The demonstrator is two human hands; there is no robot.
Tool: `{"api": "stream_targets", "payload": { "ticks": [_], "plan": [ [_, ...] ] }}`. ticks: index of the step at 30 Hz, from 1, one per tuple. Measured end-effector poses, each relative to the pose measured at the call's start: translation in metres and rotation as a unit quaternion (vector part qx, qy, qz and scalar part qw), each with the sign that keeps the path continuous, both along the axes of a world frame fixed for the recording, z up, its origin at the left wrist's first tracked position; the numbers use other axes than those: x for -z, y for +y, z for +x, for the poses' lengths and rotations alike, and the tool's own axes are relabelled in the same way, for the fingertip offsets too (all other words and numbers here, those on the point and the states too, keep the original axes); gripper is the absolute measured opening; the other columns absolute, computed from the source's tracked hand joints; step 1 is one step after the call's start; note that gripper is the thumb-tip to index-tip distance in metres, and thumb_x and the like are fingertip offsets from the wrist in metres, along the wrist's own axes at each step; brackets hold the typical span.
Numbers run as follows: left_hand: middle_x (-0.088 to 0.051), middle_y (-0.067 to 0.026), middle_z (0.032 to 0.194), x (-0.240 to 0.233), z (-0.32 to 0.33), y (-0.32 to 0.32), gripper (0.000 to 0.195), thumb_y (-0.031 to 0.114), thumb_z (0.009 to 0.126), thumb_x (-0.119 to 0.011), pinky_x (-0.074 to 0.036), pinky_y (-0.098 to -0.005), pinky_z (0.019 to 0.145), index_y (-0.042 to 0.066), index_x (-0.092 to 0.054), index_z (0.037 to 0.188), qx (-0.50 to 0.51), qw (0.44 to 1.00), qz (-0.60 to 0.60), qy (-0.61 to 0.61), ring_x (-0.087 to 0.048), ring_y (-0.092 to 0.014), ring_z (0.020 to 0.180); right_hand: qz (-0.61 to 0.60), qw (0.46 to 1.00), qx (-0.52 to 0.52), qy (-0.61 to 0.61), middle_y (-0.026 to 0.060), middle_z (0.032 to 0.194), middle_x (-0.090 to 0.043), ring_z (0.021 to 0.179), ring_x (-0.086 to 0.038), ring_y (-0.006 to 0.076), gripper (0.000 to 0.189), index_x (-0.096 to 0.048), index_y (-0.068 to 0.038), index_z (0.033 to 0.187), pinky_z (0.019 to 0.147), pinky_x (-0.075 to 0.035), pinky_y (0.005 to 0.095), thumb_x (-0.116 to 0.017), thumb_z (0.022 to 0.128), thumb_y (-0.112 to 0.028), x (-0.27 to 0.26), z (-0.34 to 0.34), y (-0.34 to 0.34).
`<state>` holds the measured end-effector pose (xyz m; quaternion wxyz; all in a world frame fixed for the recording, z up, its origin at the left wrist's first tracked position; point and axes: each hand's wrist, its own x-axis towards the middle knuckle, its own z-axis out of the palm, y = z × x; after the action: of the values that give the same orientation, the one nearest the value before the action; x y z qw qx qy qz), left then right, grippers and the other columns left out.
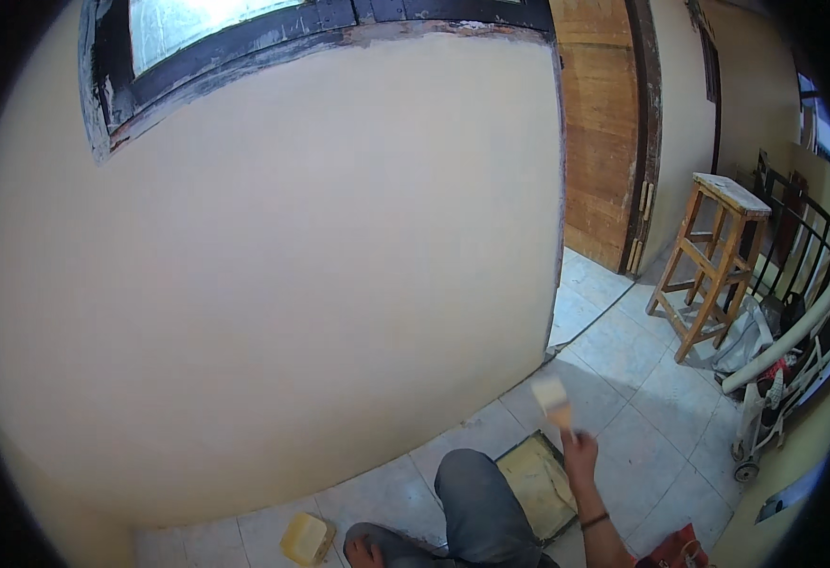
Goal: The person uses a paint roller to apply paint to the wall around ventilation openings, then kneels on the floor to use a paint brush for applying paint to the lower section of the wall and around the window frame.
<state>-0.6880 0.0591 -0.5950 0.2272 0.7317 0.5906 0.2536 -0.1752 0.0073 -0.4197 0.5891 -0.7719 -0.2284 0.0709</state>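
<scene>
My right hand (580, 451) is shut on the handle of a flat paintbrush (551, 395), its pale bristles pointing up over the tiled floor. The brush is slightly blurred and touches nothing that I can make out. My left hand (363, 552) rests at my left knee at the bottom edge, partly cut off; whether it holds anything is not clear. Left of that knee a small yellowish plastic tub (307, 541) stands on the floor, close to the wall. A cream-coloured wall (301, 248) fills the view before me.
Beside my right knee lies a yellowish square panel (535, 483) with dark edges. A wooden stool (720, 263) stands at the right, near a black metal railing (798, 220) and a folded wheeled frame (756, 426). A wooden door (596, 135) and a worn window frame (244, 60) are farther up. A red bag (677, 548) lies at lower right.
</scene>
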Motion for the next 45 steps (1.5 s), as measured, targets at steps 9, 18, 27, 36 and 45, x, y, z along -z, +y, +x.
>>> {"api": "stream_targets", "payload": {
  "ticks": [9,18,27,36,45],
  "plan": [
    [-0.048,-0.0339,0.145,-0.024,0.007,0.003,0.055,0.031,0.100,-0.051,-0.026,-0.0553,0.119,-0.008,-0.054,0.138,-0.004,1.000,-0.006,0.003,-0.039,-0.050,0.137,0.307,0.915,-0.062,-0.254,0.0140,0.088,-0.073,0.077,-0.067,0.0171,0.037,-0.071,-0.001,0.116,0.076,-0.052,0.0325,-0.073,0.091,-0.029,-0.409,0.033,0.221],
    [-0.048,-0.0337,0.145,-0.011,-0.003,-0.001,0.055,0.032,0.099,-0.053,-0.027,-0.0557,0.118,-0.006,-0.055,0.138,-0.027,0.997,0.074,0.020,-0.039,-0.050,0.137,0.253,0.919,-0.010,-0.301,0.0188,0.079,-0.069,0.076,-0.069,0.0371,0.031,-0.071,-0.009,0.113,0.071,-0.053,0.0442,-0.071,0.091,-0.031,-0.411,0.008,0.283],
    [-0.054,-0.0323,0.138,-0.009,0.001,0.004,0.052,0.030,0.097,-0.057,-0.030,-0.0560,0.115,-0.006,-0.058,0.133,-0.009,0.995,0.101,0.026,-0.045,-0.050,0.130,-0.021,0.969,-0.083,-0.230,0.0212,0.080,-0.070,0.080,-0.070,0.0405,0.031,-0.072,-0.004,0.106,0.073,-0.054,0.0491,-0.074,0.087,-0.028,-0.139,0.020,0.201],
    [-0.052,-0.0339,0.140,-0.018,0.001,0.005,0.054,0.031,0.096,-0.057,-0.028,-0.0556,0.117,-0.007,-0.058,0.133,-0.009,0.998,0.065,0.008,-0.042,-0.051,0.134,-0.160,0.843,-0.155,-0.490,0.0226,0.094,-0.074,0.090,-0.072,0.0396,0.027,-0.077,-0.002,0.095,0.085,-0.057,0.0469,-0.071,0.080,-0.024,-0.391,0.059,0.264],
    [-0.053,-0.0352,0.138,-0.018,0.009,0.006,0.057,0.035,0.095,-0.056,-0.030,-0.0567,0.116,-0.009,-0.059,0.131,-0.003,0.997,0.071,0.027,-0.043,-0.051,0.132,0.116,0.830,0.008,-0.546,0.0202,0.090,-0.075,0.089,-0.073,0.0392,0.027,-0.080,-0.009,0.099,0.085,-0.058,0.0447,-0.076,0.082,-0.029,-0.574,0.043,0.207]
  ]
}}
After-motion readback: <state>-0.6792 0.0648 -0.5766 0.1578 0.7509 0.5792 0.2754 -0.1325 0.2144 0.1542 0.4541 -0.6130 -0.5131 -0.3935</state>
